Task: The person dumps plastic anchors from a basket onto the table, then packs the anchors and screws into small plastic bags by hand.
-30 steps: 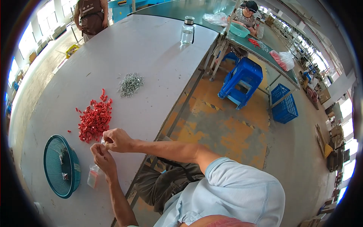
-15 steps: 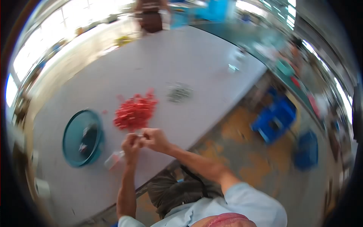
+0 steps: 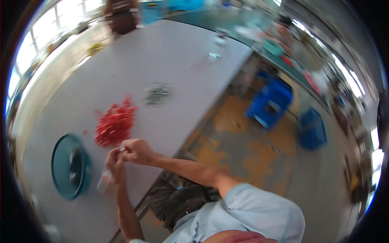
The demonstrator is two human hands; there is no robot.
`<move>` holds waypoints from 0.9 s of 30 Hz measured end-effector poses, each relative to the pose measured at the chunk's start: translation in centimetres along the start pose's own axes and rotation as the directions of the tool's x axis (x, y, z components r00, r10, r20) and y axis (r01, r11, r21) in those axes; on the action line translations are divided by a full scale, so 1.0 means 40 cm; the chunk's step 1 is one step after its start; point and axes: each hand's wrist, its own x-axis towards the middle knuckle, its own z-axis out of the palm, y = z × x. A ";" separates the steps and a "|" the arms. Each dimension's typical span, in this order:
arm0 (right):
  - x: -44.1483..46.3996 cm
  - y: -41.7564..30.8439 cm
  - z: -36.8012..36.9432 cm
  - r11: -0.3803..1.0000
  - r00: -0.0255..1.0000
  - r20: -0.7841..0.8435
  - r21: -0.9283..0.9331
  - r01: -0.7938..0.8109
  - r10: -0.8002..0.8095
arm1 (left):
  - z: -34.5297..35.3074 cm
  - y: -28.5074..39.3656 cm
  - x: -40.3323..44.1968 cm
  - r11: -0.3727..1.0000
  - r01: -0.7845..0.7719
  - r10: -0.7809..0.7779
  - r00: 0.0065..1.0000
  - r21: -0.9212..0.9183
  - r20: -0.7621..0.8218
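Close together at the near edge of the red pile are my left hand [image 3: 115, 163] and my right hand [image 3: 138, 151]. Both have their fingers pinched around something small and pale, which blur and the fingers keep me from making out. Just beyond them, a heap of small red pieces [image 3: 115, 124] lies on the grey-white table [image 3: 162, 56]. Farther off is a smaller pile of silvery-grey bits [image 3: 157, 93], too small to name. A teal basin [image 3: 56, 184] with dark items inside stands left of my left hand. Beside my left wrist lies a small pale-and-red packet or box [image 3: 105, 182].
A clear bottle or jar [image 3: 219, 42] stands at the table's far right. On the floor to the right are a blue plastic stool or crate [image 3: 270, 101] and a blue bin [image 3: 313, 128]. One person [image 3: 121, 18] is beyond the table; another person [image 3: 282, 34] is at a green bench.
My view has swung to the right, so the table and its piles sit farther left in the picture. Both hands stay together with fingers pinched beside the red heap.
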 end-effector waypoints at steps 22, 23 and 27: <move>-0.014 0.048 0.014 0.998 0.989 -0.139 -0.043 0.047 -0.053 | 0.044 0.007 -0.004 0.974 -0.131 0.149 0.985 0.186 -0.087; -0.023 0.022 0.002 1.000 0.990 -0.141 0.014 0.010 -0.008 | 0.050 0.018 -0.008 0.974 -0.135 0.156 0.982 0.182 -0.104; -0.012 0.037 0.007 0.999 0.999 -0.044 -0.039 -0.031 0.029 | 0.059 0.097 -0.028 0.955 -0.151 0.177 0.981 0.253 -0.083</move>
